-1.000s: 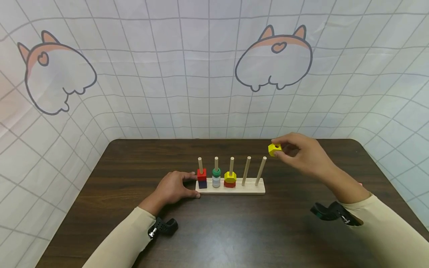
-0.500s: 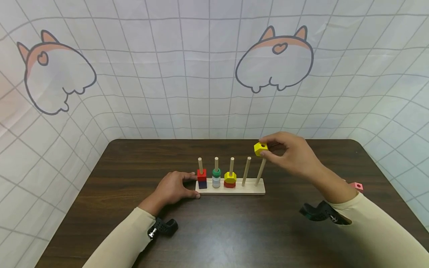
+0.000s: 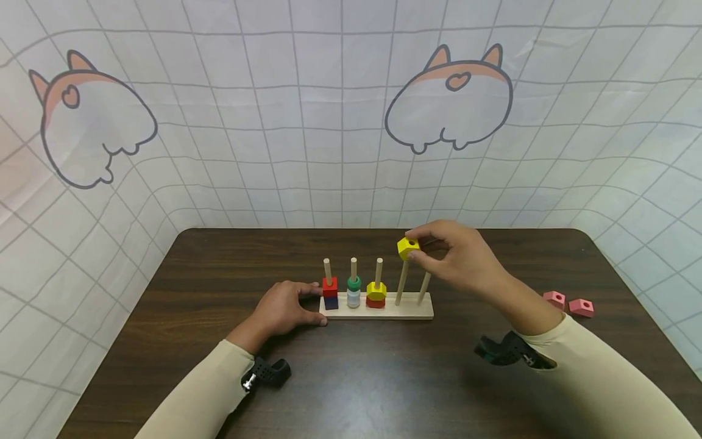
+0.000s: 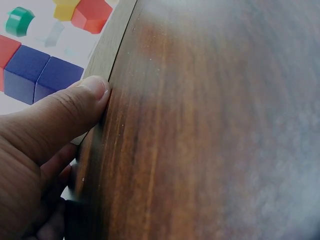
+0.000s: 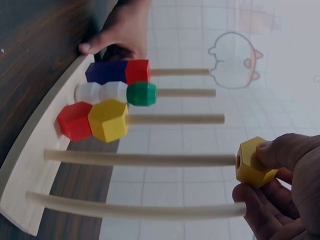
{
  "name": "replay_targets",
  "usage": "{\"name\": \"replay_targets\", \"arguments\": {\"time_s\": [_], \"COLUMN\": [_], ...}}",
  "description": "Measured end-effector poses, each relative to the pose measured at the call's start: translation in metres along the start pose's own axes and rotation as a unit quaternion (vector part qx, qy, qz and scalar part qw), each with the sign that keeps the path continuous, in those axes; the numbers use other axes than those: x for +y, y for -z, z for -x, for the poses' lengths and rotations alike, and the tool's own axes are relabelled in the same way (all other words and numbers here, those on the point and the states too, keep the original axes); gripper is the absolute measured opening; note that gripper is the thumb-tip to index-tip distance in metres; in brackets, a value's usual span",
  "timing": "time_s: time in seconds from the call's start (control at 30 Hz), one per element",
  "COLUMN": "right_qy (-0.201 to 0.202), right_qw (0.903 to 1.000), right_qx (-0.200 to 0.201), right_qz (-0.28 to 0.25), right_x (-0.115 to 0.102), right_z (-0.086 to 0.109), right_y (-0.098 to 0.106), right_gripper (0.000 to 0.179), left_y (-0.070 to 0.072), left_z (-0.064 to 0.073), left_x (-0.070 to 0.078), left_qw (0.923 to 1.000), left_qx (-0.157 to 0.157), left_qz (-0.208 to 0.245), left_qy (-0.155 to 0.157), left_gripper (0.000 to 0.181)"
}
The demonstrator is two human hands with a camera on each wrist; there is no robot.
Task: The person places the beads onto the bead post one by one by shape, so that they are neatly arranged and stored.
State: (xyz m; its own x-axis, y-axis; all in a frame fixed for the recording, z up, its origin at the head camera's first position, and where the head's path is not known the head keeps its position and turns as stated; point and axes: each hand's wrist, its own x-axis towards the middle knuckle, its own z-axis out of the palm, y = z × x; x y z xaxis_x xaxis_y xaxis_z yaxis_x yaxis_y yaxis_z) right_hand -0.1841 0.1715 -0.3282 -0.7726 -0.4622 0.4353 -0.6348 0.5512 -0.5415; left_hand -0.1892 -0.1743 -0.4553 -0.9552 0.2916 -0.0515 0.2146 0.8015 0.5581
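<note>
A wooden peg board (image 3: 403, 312) with a row of several upright pegs stands on the table. My left hand (image 3: 282, 308) grips its left end, thumb (image 4: 82, 102) on the front edge and fingers behind. In my right hand (image 3: 460, 256), thumb and fingers pinch a yellow hexagonal block (image 3: 404, 249). In the right wrist view the block's hole faces the tip of the fourth peg (image 5: 145, 158), right at it. The first peg bears dark blue blocks (image 5: 107, 72) under a red one (image 5: 137, 72); the second has white beads (image 3: 353, 297) under a green bead (image 3: 354, 283).
On the third peg a yellow hexagonal block (image 3: 376, 291) sits over a red one (image 3: 375, 302). The fifth peg (image 5: 145, 209) is bare. Two pink blocks (image 3: 581, 308) lie on the dark wooden table (image 3: 351, 378) at the right. A white gridded cloth (image 3: 307, 152) hangs behind.
My right hand has moved left with the yellow block, past the fifth peg to the top of the fourth. The pink blocks have come into view. My left hand stays put.
</note>
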Motion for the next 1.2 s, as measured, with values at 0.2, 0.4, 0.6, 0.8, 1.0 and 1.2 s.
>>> {"name": "replay_targets", "arguments": {"time_s": [0.2,0.4,0.6,0.8,1.0,1.2], "right_qy": [0.004,0.0,-0.003,0.009,-0.007,-0.026], "right_qw": [1.0,0.9999,0.9997,0.9993,0.9992,0.9991], "right_qx": [-0.003,-0.002,0.002,0.007,0.007,0.001], "right_qz": [-0.001,-0.016,-0.025,-0.037,-0.038,-0.034], "right_x": [-0.005,-0.009,-0.011,-0.013,-0.017,-0.021], "right_z": [-0.002,-0.004,-0.005,-0.007,-0.008,-0.008], "right_y": [-0.007,-0.013,-0.022,-0.029,-0.032,-0.037], "right_gripper": [0.033,0.032,0.033,0.034,0.034,0.035], "left_y": [-0.001,-0.002,-0.002,-0.002,-0.002,-0.002], "left_z": [0.0,0.001,0.001,0.001,0.0,-0.001], "left_x": [-0.001,-0.002,-0.002,-0.001,-0.001,-0.001], "left_qw": [1.0,1.0,0.9999,0.9999,0.9999,0.9999], "left_qx": [-0.003,0.003,0.005,0.003,0.004,0.006], "left_qz": [0.004,0.009,0.011,0.012,0.011,0.012], "left_qy": [0.001,-0.002,-0.003,-0.002,-0.002,-0.004], "left_gripper": [0.056,0.056,0.055,0.056,0.055,0.055]}}
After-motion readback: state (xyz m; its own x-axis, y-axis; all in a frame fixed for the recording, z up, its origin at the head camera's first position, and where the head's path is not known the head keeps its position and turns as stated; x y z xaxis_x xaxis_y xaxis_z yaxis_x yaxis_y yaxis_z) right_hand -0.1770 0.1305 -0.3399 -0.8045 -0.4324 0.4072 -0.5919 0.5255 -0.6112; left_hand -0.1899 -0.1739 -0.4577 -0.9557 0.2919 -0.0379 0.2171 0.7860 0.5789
